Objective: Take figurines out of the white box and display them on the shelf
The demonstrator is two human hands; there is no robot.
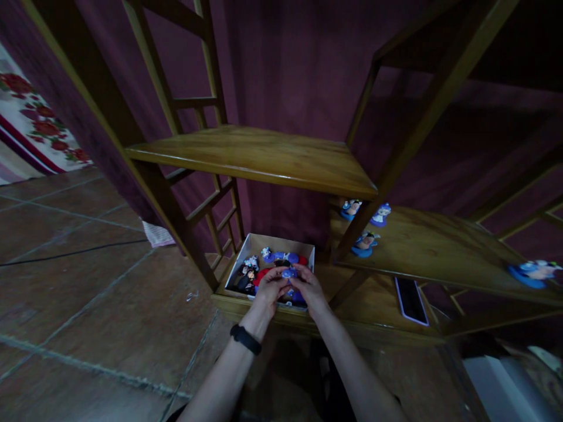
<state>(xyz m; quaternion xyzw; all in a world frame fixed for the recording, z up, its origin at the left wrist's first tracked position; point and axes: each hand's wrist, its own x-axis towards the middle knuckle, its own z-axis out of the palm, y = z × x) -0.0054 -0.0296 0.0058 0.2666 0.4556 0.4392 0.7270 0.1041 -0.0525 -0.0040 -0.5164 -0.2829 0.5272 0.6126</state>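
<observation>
A white cardboard box (264, 241) sits on the bottom shelf of a wooden shelving unit and holds several small figurines in blue, red and black. My left hand (269, 288) and my right hand (308, 286) meet over the box's front edge. Together their closed fingers hold a small blue figurine (289, 272). A black band circles my left wrist (246, 339).
The empty upper shelf (264, 155) juts out above the box. Several blue figurines (365, 243) stand on the right middle shelf, with another at the far right (534, 272). A phone (410, 300) lies on the bottom shelf. Tiled floor (88, 281) spreads left.
</observation>
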